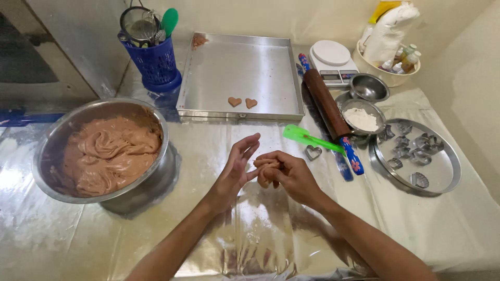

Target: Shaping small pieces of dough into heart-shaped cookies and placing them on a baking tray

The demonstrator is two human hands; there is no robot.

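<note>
At the centre of the frame, above the plastic-covered bench: right hand curled, fingers closed round a small lump of brown dough; left hand open, fingers spread and upright, palm touching the lump. Just right of the hands, a heart-shaped cutter and a green spatula. At upper centre, a steel tray with two heart-shaped pieces; at left, a steel bowl of brown dough.
</note>
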